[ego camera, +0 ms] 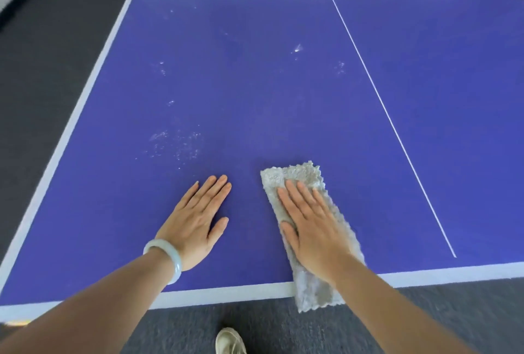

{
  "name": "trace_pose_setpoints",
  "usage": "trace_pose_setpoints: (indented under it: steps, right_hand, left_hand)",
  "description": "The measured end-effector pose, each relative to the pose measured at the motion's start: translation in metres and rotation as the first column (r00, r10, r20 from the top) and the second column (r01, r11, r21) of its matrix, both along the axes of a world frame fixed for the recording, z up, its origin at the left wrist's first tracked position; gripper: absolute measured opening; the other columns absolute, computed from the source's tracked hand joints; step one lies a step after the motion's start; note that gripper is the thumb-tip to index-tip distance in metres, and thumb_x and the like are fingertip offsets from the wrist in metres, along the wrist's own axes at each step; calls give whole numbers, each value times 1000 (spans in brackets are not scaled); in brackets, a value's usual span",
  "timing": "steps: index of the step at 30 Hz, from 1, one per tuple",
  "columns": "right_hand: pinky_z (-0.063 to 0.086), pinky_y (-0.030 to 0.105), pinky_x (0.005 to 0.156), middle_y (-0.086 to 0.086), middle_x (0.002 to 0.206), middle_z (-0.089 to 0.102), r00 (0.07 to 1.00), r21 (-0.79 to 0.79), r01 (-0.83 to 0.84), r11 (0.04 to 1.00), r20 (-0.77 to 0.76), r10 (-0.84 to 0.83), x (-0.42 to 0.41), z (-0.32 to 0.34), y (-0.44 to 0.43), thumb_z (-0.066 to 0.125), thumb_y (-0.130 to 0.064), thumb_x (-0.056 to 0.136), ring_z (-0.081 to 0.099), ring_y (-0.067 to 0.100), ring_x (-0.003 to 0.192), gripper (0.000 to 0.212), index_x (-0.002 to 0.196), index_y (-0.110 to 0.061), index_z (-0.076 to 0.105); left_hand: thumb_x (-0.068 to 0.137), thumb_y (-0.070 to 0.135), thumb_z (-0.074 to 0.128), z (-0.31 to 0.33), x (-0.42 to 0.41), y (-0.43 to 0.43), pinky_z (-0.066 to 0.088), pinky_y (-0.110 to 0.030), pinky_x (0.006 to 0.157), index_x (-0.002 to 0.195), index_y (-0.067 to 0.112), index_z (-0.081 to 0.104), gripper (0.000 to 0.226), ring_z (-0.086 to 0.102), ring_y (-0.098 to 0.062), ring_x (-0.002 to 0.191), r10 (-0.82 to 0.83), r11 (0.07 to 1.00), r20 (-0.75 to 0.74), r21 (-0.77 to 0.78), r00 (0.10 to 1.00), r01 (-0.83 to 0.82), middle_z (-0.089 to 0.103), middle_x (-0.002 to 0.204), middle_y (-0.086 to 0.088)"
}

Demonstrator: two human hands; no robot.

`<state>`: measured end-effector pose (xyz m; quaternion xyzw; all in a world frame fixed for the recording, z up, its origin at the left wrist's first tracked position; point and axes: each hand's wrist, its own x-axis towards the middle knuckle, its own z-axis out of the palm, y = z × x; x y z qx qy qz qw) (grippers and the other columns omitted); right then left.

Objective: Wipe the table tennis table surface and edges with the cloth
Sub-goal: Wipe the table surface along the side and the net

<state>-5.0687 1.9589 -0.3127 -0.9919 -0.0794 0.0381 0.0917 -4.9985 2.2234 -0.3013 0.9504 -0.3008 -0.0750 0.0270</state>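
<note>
To your left the dark carpet (pixel 42 69) runs along the white side border (pixel 93 81) of the blue tabletop (pixel 255 84); your left hand (pixel 195 220), with a pale bracelet (pixel 170 257) at the wrist, rests palm-down on the bare tabletop, its fingers (pixel 218 186) straight and close together, thumb held out to the side; it touches no cloth; just beyond it lie whitish dusty smudges (pixel 175 143), with more scattered farther up; below the near white border (pixel 226 292) a light shoe (pixel 229 341) stands on the carpet; to the right, apart from your left hand, the grey cloth (pixel 295 177) lies folded in a long strip, its far end showing past your fingertips and its near end hanging over the near border; your right hand (pixel 314 231) presses flat on it, fingers straight and slightly spread; farther right the thin white centre line (pixel 377 89) runs away from you.
</note>
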Motion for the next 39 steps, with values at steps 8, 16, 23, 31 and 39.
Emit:
trace_pose_setpoints:
  steps: [8, 16, 23, 31, 39]
  right_hand:
    - [-8, 41, 126, 4, 169, 2, 819, 57, 572, 818, 27, -574, 36, 3, -39, 16, -27, 106, -4, 23, 155, 57, 161, -18, 2]
    - [-18, 34, 121, 4, 167, -11, 995, -63, 19, 998, 96, -13, 37, -6, 9, 20, -16, 105, -16, 20, 153, 59, 156, -13, -11]
    - [-6, 38, 126, 4, 168, -3, 828, 118, 549, 828, 61, -558, 47, 9, -31, 15, -26, 108, -9, 19, 155, 56, 160, -15, -1]
    - [5, 37, 124, 6, 165, 18, 979, -27, -101, 994, 177, 104, 27, 0, 46, 20, -25, 106, 13, 20, 153, 53, 157, -12, 21]
    - [-17, 37, 123, 5, 165, -17, 884, 111, 460, 881, 32, -466, 64, 0, 97, 10, -32, 105, -18, 20, 153, 60, 157, -12, -13]
  left_hand:
    - [99, 50, 3, -7, 3, 3, -3, -33, 124, 158, 22, -1, 66, -13, -6, 150, -9, 1000, 5, -27, 1000, 9, -9, 164, 10]
    - [99, 50, 5, -4, 3, 1, -6, -31, 123, 158, 22, 1, 65, -13, -6, 150, -12, 1000, 7, -23, 1000, 12, -7, 165, 9]
    - [100, 50, 7, -6, 4, 3, -3, -33, 124, 158, 23, 1, 65, -13, -6, 150, 2, 999, 0, -45, 1000, -2, -8, 165, 11]
    - [102, 49, 14, -4, 4, 4, -6, -33, 123, 158, 22, 0, 64, -18, -5, 149, -3, 999, -21, -55, 1000, 2, -10, 164, 10]
    - [102, 46, 15, -7, 5, 4, -7, -34, 123, 159, 22, 3, 62, -16, -6, 150, -17, 997, -31, -81, 999, 14, -6, 165, 9]
